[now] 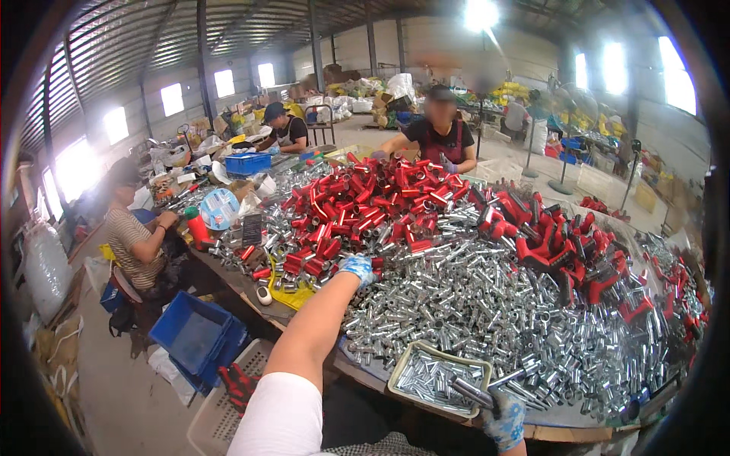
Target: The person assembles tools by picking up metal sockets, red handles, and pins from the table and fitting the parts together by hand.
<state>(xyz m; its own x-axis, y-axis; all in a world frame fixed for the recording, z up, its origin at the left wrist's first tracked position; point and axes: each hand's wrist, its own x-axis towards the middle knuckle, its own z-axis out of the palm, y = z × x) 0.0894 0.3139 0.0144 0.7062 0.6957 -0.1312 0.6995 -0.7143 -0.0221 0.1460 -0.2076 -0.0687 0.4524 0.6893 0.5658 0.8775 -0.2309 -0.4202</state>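
Note:
My left hand (358, 269), in a blue-and-white patterned glove, reaches out to the near edge of the heap of red metal tubes (380, 194). Its fingers are too small and partly hidden to tell whether they grip anything. At the table's front edge, my right hand (508, 420) in a matching glove is closed around a silver metal tube (471, 391). That tube points up and left over a cream plastic tray (396, 385) filled with thin silver pins (433, 380). Between and beyond my hands spreads a wide pile of small silver metal tubes (456, 304).
Red pistol-shaped parts (544, 243) lie heaped at right. A yellow cloth (293, 295) and red bottle (197, 226) sit at left. Stacked blue crates (190, 330) stand beside the table. Co-workers sit at left (137, 235), far left (285, 131) and across (441, 129).

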